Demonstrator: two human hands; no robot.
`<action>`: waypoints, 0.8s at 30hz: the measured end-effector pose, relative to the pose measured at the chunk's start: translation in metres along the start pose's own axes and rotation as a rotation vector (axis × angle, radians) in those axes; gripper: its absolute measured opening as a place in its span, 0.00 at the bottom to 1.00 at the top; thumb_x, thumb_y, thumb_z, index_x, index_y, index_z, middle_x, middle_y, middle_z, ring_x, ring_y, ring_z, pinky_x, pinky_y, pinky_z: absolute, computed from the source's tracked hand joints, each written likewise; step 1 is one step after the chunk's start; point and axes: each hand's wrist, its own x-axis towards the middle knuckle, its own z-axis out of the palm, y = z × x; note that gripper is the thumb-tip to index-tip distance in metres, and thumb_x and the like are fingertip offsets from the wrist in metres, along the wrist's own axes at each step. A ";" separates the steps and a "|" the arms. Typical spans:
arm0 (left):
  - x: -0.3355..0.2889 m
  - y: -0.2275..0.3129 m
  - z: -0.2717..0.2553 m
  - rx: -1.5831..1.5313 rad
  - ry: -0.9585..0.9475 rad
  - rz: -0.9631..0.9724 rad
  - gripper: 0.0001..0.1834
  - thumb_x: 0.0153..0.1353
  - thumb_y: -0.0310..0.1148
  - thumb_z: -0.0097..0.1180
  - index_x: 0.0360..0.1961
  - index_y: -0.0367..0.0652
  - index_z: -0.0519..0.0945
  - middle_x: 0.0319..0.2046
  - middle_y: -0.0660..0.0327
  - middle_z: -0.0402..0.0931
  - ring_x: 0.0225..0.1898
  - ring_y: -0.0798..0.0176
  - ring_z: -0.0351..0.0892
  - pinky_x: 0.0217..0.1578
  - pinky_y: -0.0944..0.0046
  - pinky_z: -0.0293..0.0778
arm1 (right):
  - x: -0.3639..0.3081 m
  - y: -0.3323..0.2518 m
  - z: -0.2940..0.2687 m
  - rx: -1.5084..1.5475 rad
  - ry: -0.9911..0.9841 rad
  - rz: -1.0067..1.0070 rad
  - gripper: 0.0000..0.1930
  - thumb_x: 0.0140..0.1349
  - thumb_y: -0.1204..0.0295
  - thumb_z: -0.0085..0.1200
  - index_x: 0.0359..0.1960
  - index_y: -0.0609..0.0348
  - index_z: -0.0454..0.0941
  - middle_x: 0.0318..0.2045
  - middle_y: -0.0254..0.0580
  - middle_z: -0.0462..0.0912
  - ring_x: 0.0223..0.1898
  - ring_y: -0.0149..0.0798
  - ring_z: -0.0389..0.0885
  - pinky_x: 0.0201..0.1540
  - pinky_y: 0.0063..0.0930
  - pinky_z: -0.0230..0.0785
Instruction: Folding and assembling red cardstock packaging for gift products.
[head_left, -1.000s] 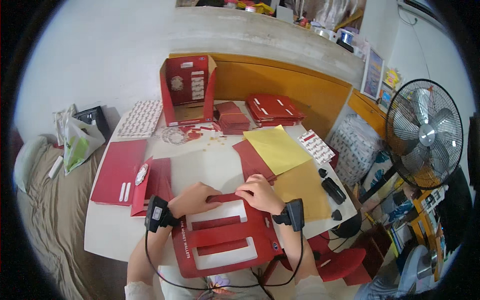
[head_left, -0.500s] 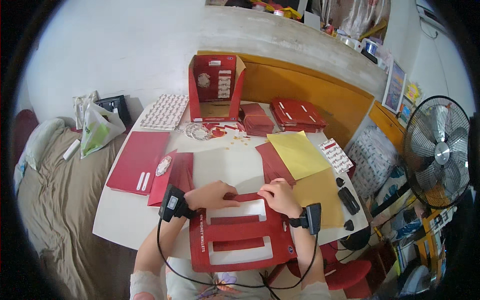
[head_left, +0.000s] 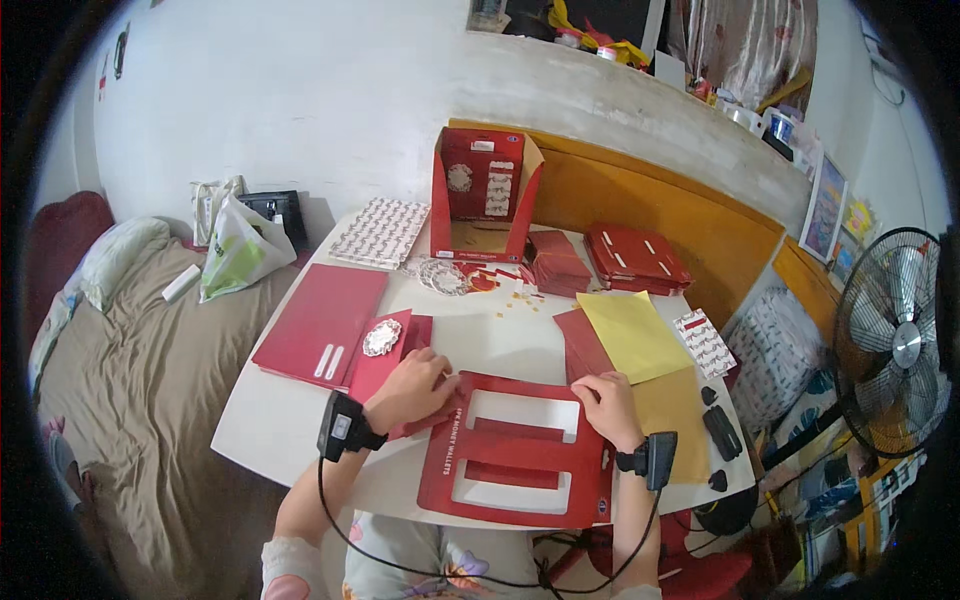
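A flat red cardboard package sleeve (head_left: 515, 455) with two cut-out windows lies at the table's near edge. Pinched on its upper right edge is my right hand (head_left: 608, 408), fingers closed. My left hand (head_left: 412, 388) is left of the sleeve, fingers bent and closed on a red card (head_left: 440, 412) that is mostly hidden under it. Just beyond that hand stands a folded red card (head_left: 385, 368) with a white, lace-like round ornament (head_left: 381, 338). Larger red folders (head_left: 320, 320) with two white slots lie stacked further left.
An open red display box (head_left: 483, 215) stands at the back, near red card stacks (head_left: 637, 258) and white patterned sheets (head_left: 380, 232). Yellow paper (head_left: 632, 335) lies at right, with a dark glasses case (head_left: 720, 432) at the table edge. A fan (head_left: 905, 345) stands beyond.
My left hand has left the sleeve's top edge and moved left to the red cards. My right hand has shifted to the sleeve's upper right edge. The view has turned slightly left.
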 end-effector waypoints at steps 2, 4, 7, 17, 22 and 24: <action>-0.001 -0.006 0.006 0.004 0.027 0.140 0.14 0.63 0.37 0.50 0.41 0.36 0.78 0.37 0.49 0.77 0.45 0.46 0.73 0.51 0.53 0.67 | 0.001 -0.001 -0.003 -0.011 0.014 0.035 0.06 0.58 0.71 0.55 0.26 0.56 0.81 0.21 0.45 0.80 0.29 0.48 0.78 0.43 0.39 0.65; 0.001 -0.006 0.007 0.001 0.022 0.145 0.15 0.64 0.37 0.49 0.40 0.35 0.78 0.36 0.48 0.77 0.43 0.46 0.74 0.49 0.52 0.68 | 0.000 0.005 -0.004 -0.025 0.066 0.009 0.06 0.58 0.71 0.55 0.26 0.56 0.81 0.22 0.44 0.81 0.29 0.48 0.78 0.43 0.39 0.65; 0.000 -0.001 0.000 0.007 -0.044 0.088 0.15 0.65 0.38 0.47 0.37 0.36 0.78 0.30 0.47 0.78 0.38 0.44 0.76 0.46 0.51 0.70 | -0.002 0.010 -0.008 -0.072 0.120 -0.001 0.05 0.58 0.72 0.54 0.28 0.57 0.81 0.24 0.43 0.82 0.30 0.47 0.78 0.44 0.39 0.64; -0.012 -0.001 0.002 0.400 -0.188 0.125 0.18 0.64 0.40 0.47 0.20 0.41 0.78 0.18 0.51 0.76 0.26 0.48 0.78 0.37 0.52 0.69 | -0.002 0.014 -0.012 -0.087 0.089 0.035 0.06 0.60 0.71 0.53 0.28 0.58 0.80 0.27 0.42 0.82 0.32 0.47 0.77 0.46 0.39 0.63; -0.011 0.003 0.010 0.434 -0.110 0.186 0.16 0.64 0.37 0.47 0.23 0.39 0.77 0.23 0.50 0.77 0.28 0.48 0.78 0.36 0.53 0.69 | -0.002 0.012 -0.013 -0.045 0.074 0.060 0.07 0.60 0.71 0.53 0.29 0.58 0.81 0.26 0.44 0.82 0.32 0.48 0.77 0.46 0.40 0.63; -0.007 0.008 0.015 0.186 0.152 0.169 0.15 0.66 0.34 0.45 0.25 0.36 0.76 0.25 0.50 0.76 0.28 0.53 0.78 0.33 0.56 0.71 | -0.001 0.012 -0.016 0.007 0.076 0.108 0.06 0.60 0.71 0.53 0.30 0.58 0.81 0.26 0.45 0.81 0.32 0.49 0.77 0.45 0.40 0.63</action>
